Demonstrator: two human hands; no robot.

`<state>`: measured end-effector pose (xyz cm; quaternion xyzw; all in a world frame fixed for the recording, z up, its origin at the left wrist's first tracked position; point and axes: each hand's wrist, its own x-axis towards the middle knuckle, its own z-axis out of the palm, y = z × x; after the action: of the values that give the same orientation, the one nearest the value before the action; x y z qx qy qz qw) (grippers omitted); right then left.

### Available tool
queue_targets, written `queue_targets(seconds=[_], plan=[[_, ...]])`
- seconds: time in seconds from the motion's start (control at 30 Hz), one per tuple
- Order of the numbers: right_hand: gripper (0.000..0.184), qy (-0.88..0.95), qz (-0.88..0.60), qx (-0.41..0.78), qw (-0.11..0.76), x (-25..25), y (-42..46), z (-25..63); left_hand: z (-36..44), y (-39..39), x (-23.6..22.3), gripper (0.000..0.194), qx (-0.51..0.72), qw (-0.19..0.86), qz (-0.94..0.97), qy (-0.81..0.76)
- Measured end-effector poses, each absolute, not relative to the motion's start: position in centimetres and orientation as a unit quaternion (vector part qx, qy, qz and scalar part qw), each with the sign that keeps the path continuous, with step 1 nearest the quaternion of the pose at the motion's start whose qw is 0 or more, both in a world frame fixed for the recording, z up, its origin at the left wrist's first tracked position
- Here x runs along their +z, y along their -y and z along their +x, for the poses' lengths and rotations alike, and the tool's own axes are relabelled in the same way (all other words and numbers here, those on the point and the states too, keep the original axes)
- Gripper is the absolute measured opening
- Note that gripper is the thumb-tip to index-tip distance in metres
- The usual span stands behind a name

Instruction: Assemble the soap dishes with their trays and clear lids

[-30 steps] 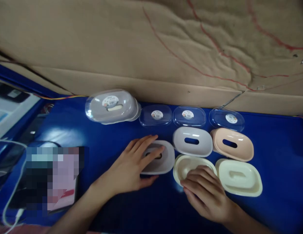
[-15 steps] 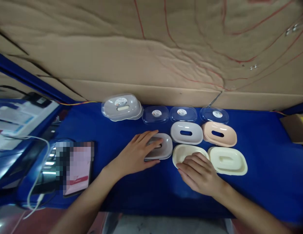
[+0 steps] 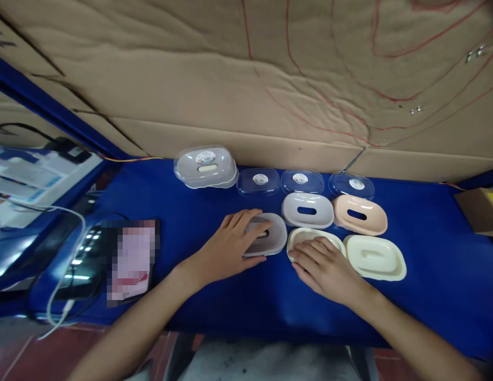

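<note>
My left hand (image 3: 228, 246) is wrapped over a grey soap dish (image 3: 278, 235), with its thumb along the near edge and a finger over the middle slot. My right hand (image 3: 325, 270) is closed at the near left rim of a cream soap dish base (image 3: 335, 241), its fingers covering much of it. Another cream soap dish base (image 3: 375, 257) with a raised middle lies just right. Behind these sit a pale lilac slotted soap dish (image 3: 307, 218) and a peach slotted soap dish (image 3: 367, 222).
Clear lids with round labels, such as this clear lid (image 3: 250, 186), line the back. A grey lidded soap dish (image 3: 214, 174) stands at back left on the blue table (image 3: 230, 312). A phone (image 3: 131, 259) and cables lie left; a cardboard box (image 3: 474, 211) stands right.
The view has shifted slightly. My right hand has come down onto the cream soap dish base, its fingers less bunched. My left hand stays on the grey soap dish.
</note>
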<state>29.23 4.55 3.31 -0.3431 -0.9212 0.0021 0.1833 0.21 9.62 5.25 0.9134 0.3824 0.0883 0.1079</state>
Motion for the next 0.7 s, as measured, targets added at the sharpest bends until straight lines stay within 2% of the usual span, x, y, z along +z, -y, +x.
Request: queue_targets(seconds=[0.13,0.23,0.5,0.7], plan=[[0.027,0.916,-0.342,-0.045,0.206,3.5,-4.3,28.8,0.5,-9.1,5.6,0.058,0.080,0.087,0.926,-0.360],[0.036,0.914,-0.341,-0.059,0.212,3.4,-4.0,28.5,0.9,-8.5,5.7,0.064,0.067,0.079,0.936,-0.337],[0.032,0.923,-0.324,-0.023,0.207,2.7,-4.0,28.6,0.8,-8.2,5.3,0.086,0.050,0.129,0.928,-0.347],[0.041,0.935,-0.296,-0.010,0.195,2.8,-3.8,28.9,0.4,-8.4,4.9,0.082,0.057,0.127,0.928,-0.345]])
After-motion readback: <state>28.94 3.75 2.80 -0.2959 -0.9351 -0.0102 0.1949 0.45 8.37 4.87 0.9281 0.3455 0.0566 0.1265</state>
